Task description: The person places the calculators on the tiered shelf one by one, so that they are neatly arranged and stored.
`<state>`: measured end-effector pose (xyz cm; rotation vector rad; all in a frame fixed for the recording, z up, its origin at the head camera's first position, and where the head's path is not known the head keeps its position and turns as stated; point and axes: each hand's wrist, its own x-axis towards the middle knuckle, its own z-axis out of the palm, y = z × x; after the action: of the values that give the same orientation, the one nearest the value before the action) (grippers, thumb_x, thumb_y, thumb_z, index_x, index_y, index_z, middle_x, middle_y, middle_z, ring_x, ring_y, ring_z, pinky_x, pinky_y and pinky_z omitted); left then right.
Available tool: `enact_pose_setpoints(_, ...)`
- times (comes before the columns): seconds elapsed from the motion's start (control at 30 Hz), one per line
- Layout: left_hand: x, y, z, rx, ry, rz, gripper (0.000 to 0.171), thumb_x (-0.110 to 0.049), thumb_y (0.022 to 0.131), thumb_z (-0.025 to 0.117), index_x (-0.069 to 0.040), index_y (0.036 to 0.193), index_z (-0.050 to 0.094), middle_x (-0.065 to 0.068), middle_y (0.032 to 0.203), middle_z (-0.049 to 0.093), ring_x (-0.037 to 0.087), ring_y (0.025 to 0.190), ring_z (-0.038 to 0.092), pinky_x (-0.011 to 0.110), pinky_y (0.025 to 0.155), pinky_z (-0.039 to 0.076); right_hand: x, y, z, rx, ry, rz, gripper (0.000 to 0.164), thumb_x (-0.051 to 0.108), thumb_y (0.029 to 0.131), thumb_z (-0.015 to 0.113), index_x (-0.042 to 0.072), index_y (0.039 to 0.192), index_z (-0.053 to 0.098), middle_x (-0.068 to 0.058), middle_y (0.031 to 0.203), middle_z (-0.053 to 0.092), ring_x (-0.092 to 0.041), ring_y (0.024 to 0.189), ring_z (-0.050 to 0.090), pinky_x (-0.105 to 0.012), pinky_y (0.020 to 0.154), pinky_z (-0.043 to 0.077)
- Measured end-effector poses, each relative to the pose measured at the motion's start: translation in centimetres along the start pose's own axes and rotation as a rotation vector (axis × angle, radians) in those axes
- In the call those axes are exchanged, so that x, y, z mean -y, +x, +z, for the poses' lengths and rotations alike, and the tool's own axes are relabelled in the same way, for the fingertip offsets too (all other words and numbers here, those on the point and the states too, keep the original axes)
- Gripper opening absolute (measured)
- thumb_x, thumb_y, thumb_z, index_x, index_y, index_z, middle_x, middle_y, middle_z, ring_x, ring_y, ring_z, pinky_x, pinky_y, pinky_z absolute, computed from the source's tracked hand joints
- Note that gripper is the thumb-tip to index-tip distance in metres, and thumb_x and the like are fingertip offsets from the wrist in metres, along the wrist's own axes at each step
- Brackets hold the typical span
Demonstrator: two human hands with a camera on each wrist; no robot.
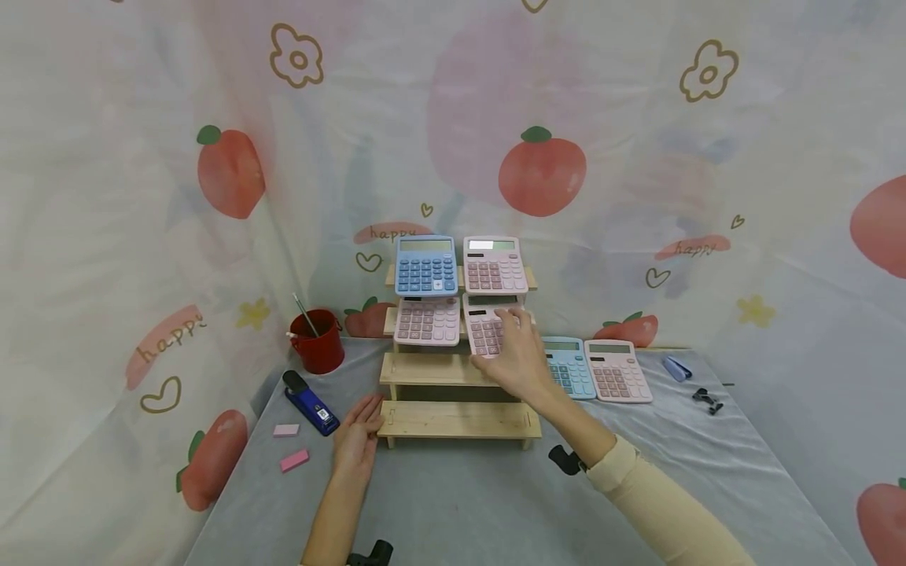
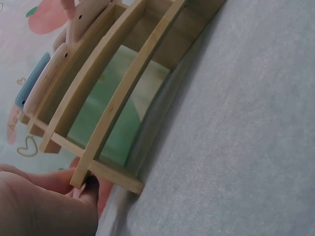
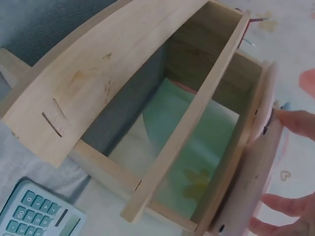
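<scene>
A tiered wooden shelf stand point(image 1: 460, 420) stands on the grey cloth. My right hand point(image 1: 522, 358) holds a pink calculator point(image 1: 484, 334) by its edges against the stand's second tier from the top, at the right; the right wrist view shows thumb and fingers at opposite edges of this calculator point(image 3: 258, 172). Left of it on that tier leans another pink calculator point(image 1: 427, 322). The top tier bears a blue calculator point(image 1: 425, 267) and a pink one point(image 1: 493, 266). With thumb and fingers, my left hand point(image 1: 356, 442) grips the left end of the lowest shelf point(image 2: 110, 110).
Right of the stand lie a light-blue calculator point(image 1: 570, 368) and a pink calculator point(image 1: 618, 372), then a blue stapler point(image 1: 677, 369) and black clips point(image 1: 708, 401). At left are a red bucket point(image 1: 318, 346), a dark-blue long device point(image 1: 311, 404) and pink blocks point(image 1: 294, 461).
</scene>
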<state>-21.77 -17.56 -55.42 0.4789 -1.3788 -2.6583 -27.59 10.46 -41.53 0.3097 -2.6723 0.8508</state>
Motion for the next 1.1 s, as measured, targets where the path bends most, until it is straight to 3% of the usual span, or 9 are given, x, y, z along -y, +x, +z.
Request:
enact_pose_setpoints(0.27, 0.1, 0.1, -0.2, 0.007, 0.011, 0.021, 0.065, 0.023, 0.096, 0.043, 0.012, 0.158, 0.026, 0.033, 0.162, 0.033, 0.036, 0.151, 0.035, 0.031, 0.117, 0.039, 0.0, 1.1, 1.9, -0.086, -0.085, -0.023, 0.088, 0.054, 0.083, 0.084, 0.007, 0.149, 0.049, -0.020, 0.156, 0.038, -0.043, 0.140, 0.043, -0.060, 0.114, 0.039)
enact_pose_setpoints(0.57, 0.0, 0.1, 0.0, 0.014, -0.013, 0.029, 0.067, 0.026, 0.094, 0.041, 0.015, 0.158, 0.023, 0.035, 0.161, 0.030, 0.039, 0.151, 0.032, 0.031, 0.116, 0.039, -1.1, 1.3, 3.4, -0.145, -0.090, -0.083, 0.077, 0.053, 0.091, 0.077, 0.008, 0.148, 0.051, -0.022, 0.159, 0.036, -0.049, 0.143, 0.038, -0.065, 0.114, 0.038)
enact_pose_setpoints(0.7, 0.0, -0.1, 0.2, 0.013, -0.007, 0.020, 0.066, 0.025, 0.095, 0.041, 0.014, 0.158, 0.024, 0.034, 0.162, 0.031, 0.038, 0.152, 0.033, 0.033, 0.118, 0.037, -1.9, 0.8, 2.7, -0.146, -0.080, -0.074, 0.077, 0.054, 0.092, 0.075, 0.008, 0.148, 0.050, -0.021, 0.162, 0.033, -0.046, 0.145, 0.037, -0.063, 0.117, 0.035)
enact_pose_setpoints(0.87, 0.1, -0.2, 0.2, 0.019, 0.009, 0.022, 0.065, 0.023, 0.096, 0.042, 0.013, 0.158, 0.024, 0.034, 0.162, 0.031, 0.036, 0.152, 0.033, 0.028, 0.116, 0.040, -3.2, -0.3, 0.9, -0.158, -0.081, -0.063, 0.077, 0.054, 0.093, 0.073, 0.007, 0.149, 0.050, -0.020, 0.161, 0.036, -0.045, 0.140, 0.043, -0.063, 0.110, 0.042)
enact_pose_setpoints(1.1, 0.0, 0.0, 0.0, 0.015, -0.008, 0.019, 0.067, 0.025, 0.095, 0.041, 0.013, 0.158, 0.024, 0.033, 0.162, 0.031, 0.036, 0.152, 0.033, 0.031, 0.118, 0.037, -6.3, -2.1, -1.5, -0.119, -0.099, -0.059, 0.072, 0.047, 0.095, 0.074, 0.002, 0.147, 0.051, -0.026, 0.157, 0.040, -0.049, 0.137, 0.045, -0.069, 0.104, 0.044)
